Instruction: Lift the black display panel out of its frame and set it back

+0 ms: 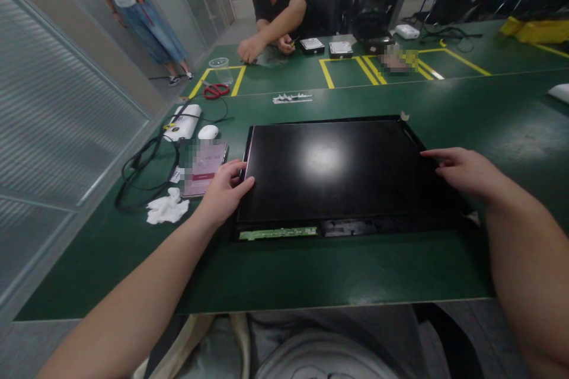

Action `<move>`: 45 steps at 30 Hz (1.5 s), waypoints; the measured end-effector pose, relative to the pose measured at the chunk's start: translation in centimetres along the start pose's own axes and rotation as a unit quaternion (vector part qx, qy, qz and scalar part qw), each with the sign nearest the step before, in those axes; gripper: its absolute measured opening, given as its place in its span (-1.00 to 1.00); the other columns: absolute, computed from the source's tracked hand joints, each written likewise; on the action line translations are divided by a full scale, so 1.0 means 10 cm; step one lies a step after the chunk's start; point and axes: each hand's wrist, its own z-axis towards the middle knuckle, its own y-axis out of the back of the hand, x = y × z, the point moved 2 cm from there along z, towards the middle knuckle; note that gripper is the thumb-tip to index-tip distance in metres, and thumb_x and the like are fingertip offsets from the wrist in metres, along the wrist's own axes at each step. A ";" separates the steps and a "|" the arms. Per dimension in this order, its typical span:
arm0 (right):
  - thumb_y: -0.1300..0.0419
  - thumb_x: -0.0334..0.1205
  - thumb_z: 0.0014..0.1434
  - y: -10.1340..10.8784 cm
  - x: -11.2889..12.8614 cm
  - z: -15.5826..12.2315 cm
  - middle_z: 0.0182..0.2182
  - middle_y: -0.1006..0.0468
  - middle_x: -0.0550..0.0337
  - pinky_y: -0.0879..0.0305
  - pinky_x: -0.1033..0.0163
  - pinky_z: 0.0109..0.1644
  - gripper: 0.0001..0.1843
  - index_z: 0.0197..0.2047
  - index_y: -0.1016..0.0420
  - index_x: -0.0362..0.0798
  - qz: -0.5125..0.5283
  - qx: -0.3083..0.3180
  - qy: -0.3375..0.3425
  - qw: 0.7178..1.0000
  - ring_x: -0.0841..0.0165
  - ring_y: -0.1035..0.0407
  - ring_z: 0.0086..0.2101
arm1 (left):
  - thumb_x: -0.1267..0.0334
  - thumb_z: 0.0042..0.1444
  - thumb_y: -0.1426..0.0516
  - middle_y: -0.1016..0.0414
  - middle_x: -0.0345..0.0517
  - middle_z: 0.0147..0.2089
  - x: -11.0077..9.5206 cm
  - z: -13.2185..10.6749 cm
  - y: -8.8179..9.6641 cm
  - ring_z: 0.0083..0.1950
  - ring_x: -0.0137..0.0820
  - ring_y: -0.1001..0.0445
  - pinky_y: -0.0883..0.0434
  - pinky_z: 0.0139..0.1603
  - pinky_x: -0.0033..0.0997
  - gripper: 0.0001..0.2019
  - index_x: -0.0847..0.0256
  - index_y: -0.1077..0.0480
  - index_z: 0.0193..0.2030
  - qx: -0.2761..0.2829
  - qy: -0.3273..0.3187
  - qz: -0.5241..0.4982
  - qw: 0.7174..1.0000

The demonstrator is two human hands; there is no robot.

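Note:
A large black display panel lies flat on the green table, with a green circuit strip showing along its near edge. My left hand grips the panel's left edge, fingers curled round it. My right hand holds the right edge, fingers bent over the rim.
Left of the panel lie a phone, a crumpled white tissue, a white mouse, a white box and black cables. Red scissors and hard drives lie farther back. A person in black sits opposite.

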 end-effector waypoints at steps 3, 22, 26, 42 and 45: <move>-0.12 -0.50 0.04 0.00 0.00 -0.01 -0.46 -0.53 0.15 -0.27 0.25 -0.32 -0.32 0.23 -0.60 -0.08 0.015 0.005 -0.018 1.000 0.31 -0.41 -0.43 | 0.06 0.09 -0.23 -0.32 0.18 0.39 -0.01 -0.01 0.01 0.40 -0.01 -0.33 -0.32 0.40 0.08 -0.56 0.21 -0.51 0.08 0.008 -0.008 0.048 0.999; -0.13 -0.49 0.02 0.00 0.00 -0.02 -0.45 -0.51 0.17 -0.27 0.26 -0.28 -0.35 0.18 -0.63 -0.06 0.078 -0.003 -0.046 0.996 0.34 -0.37 -0.41 | 0.04 0.12 -0.21 -0.32 0.21 0.37 -0.04 0.01 0.04 0.39 0.04 -0.34 -0.38 0.36 0.13 -0.52 0.26 -0.51 0.11 0.030 -0.033 0.146 0.988; -0.12 -0.48 -0.01 -0.02 -0.02 0.00 -0.46 -0.51 0.17 -0.26 0.26 -0.31 -0.35 0.17 -0.63 -0.08 0.084 -0.006 -0.042 0.996 0.33 -0.36 -0.43 | 0.04 0.11 -0.23 -0.33 0.21 0.37 -0.05 0.01 0.06 0.36 0.03 -0.37 -0.41 0.33 0.12 -0.52 0.26 -0.52 0.11 0.034 -0.035 0.153 0.987; -0.11 -0.47 -0.02 0.00 0.03 -0.04 -0.42 -0.53 0.14 -0.28 0.26 -0.31 -0.33 0.18 -0.62 -0.09 0.072 -0.009 -0.044 0.996 0.34 -0.36 -0.43 | -0.04 0.06 -0.29 -0.34 0.19 0.36 -0.07 0.00 0.08 0.33 0.04 -0.40 -0.45 0.29 0.11 -0.47 0.24 -0.54 0.10 0.036 -0.041 0.136 0.989; -0.12 -0.48 -0.02 0.00 0.04 -0.04 -0.41 -0.54 0.14 -0.28 0.27 -0.31 -0.33 0.18 -0.63 -0.10 0.076 -0.009 -0.045 0.996 0.35 -0.36 -0.44 | -0.04 0.06 -0.29 -0.34 0.20 0.36 -0.08 0.00 0.08 0.33 0.04 -0.41 -0.44 0.30 0.12 -0.46 0.26 -0.55 0.10 0.038 -0.041 0.131 0.990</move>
